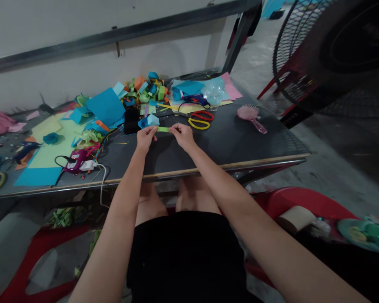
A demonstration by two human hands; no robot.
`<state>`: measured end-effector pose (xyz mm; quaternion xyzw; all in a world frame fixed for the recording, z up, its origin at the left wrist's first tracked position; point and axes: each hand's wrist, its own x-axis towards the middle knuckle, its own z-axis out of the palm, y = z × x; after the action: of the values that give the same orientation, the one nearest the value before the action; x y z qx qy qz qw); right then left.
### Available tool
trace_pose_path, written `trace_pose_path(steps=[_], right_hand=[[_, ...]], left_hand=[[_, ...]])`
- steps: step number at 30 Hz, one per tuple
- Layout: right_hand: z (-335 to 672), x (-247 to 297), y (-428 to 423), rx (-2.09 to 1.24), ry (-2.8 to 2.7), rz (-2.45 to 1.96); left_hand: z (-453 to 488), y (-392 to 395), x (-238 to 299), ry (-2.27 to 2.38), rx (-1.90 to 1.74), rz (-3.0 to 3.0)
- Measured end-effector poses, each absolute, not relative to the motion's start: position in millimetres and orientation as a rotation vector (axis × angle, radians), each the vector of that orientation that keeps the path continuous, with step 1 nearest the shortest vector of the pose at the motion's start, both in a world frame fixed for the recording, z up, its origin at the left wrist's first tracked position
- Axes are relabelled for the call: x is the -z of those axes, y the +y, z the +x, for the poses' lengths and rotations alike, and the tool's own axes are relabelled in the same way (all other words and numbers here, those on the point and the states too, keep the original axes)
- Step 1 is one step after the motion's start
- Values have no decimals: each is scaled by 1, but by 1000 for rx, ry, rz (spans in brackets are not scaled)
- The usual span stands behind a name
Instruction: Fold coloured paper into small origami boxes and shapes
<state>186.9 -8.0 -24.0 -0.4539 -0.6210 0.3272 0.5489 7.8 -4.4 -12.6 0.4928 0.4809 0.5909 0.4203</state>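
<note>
A short strip of light green paper (163,129) is stretched level between my two hands, a little above the dark table. Its left end is pinched in my left hand (147,136), its right end in my right hand (182,134). Just behind my left hand lie a folded blue paper piece (152,120) and a black object (132,121) whose kind I cannot make out. Beyond my right hand rest scissors with one red and one yellow handle loop (199,123).
Folded colored paper pieces (145,90) are heaped at the back. A blue glue gun (196,99) lies near a pink hairbrush (249,114). On the left, a purple power strip (76,161) trails cables over the table edge. A large fan (331,54) stands at right.
</note>
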Motion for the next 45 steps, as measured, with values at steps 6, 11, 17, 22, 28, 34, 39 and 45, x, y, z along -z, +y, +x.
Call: trace_pose_path(steps=[6,11,17,22,28,34,39,45], right_hand=[[186,22,-10,-761,-1478,-1092],[186,22,-10,-769,-1468,-1098],[185,23,-12,-837,-1433,-1020],[183,23,-13,-962,-1486,-961],[186,17,-18,-758,-1526,-1072],[186,16,-20,-695,-1657,-1085],[184,18,-20,-629,-1709,-1051],[183,17,-22,-647,-1710,-1061]], left_hand=[[8,-5,12,1233,-1475,1257],[9,-4,11,1233,-1489,1264],[7,-3,10,1257,-1503,1253],[7,-2,12,1242,-1498,1262],[9,-7,9,1200,-1454,1293],[8,-12,9,1132,-1222,1503],[7,-10,14,1173,-1228,1526],[5,-12,13,1231,-1178,1566]])
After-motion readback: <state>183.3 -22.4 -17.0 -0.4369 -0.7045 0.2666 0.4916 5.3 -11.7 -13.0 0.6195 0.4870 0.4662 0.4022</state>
